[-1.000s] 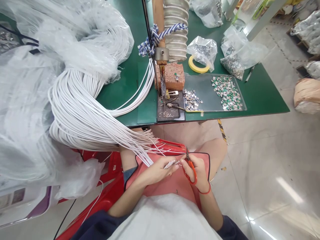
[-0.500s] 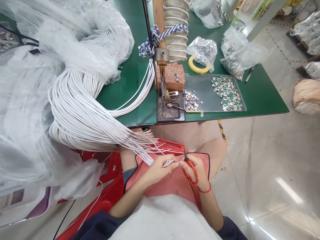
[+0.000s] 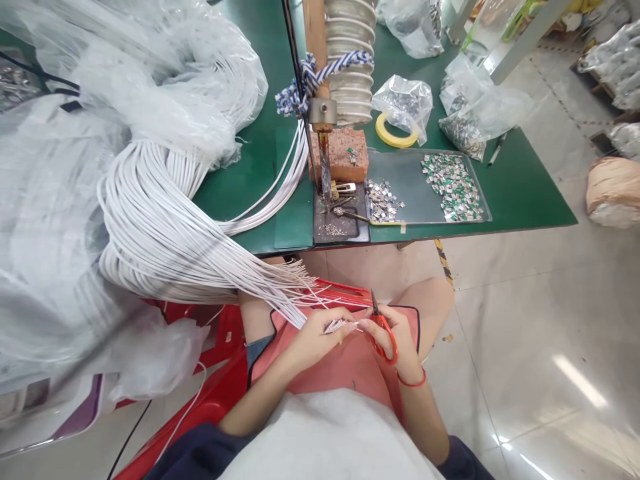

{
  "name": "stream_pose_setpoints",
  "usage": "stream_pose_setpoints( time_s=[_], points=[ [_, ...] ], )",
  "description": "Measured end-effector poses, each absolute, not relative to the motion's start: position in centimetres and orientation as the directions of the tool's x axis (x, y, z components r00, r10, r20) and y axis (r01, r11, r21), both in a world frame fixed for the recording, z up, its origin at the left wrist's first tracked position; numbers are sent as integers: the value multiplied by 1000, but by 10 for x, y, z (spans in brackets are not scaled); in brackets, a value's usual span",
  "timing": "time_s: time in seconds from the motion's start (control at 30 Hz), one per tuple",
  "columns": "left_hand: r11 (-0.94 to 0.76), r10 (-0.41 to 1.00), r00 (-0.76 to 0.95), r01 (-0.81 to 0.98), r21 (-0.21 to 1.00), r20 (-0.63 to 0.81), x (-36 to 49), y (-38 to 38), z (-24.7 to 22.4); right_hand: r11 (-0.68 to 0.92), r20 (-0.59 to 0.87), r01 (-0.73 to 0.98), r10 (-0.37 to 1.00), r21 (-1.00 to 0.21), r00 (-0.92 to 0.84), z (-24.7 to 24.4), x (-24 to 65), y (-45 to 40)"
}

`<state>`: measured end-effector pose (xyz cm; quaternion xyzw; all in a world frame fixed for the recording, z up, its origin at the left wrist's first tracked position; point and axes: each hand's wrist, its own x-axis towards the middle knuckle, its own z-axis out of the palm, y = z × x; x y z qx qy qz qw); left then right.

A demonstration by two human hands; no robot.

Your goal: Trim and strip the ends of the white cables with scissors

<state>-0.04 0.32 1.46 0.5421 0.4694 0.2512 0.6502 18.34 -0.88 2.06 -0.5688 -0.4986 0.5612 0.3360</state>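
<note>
Above my lap, my left hand (image 3: 324, 332) is closed around the ends of several white cables (image 3: 287, 308), whose tips show between thumb and fingers. These cables come from a thick bundle (image 3: 155, 220) on the left. My right hand (image 3: 395, 333) holds scissors with red handles (image 3: 389, 347), the dark blades pointing up and away from me. Its thumb and a finger also pinch at a cable tip right beside my left thumb. Details of that tip are too small to make out.
On the green table (image 3: 530, 193) are a soldering iron (image 3: 324, 167) on a wooden handle, a brick (image 3: 347, 153) and a tray (image 3: 415, 163) with small green boards and metal connectors. Yellow tape (image 3: 395, 138) and plastic bags (image 3: 465, 127) lie behind. A red stool (image 3: 200, 407) stands below left.
My right hand and the scissors have shifted very slightly to the right. My left hand keeps its grip on the cables, nearly still.
</note>
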Motion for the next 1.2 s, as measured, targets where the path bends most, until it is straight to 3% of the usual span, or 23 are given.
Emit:
stream_pose_setpoints(
  time_s=[0.23,0.53,0.93,1.2],
  points=[
    [284,875,356,168,944,-326,-1,3,9,-399,-394,3,904,-917,-168,16,181,-12],
    [325,934,129,80,942,-333,1,6,0,-290,-272,-239,956,-927,-105,10,178,-13],
    [207,972,112,15,978,-207,2,8,11,-214,-183,-163,965,-963,-186,13,176,-17],
    [127,987,98,22,992,-129,1,5,12,-255,-246,-1,934,-967,-258,13,169,-16]
  ],
)
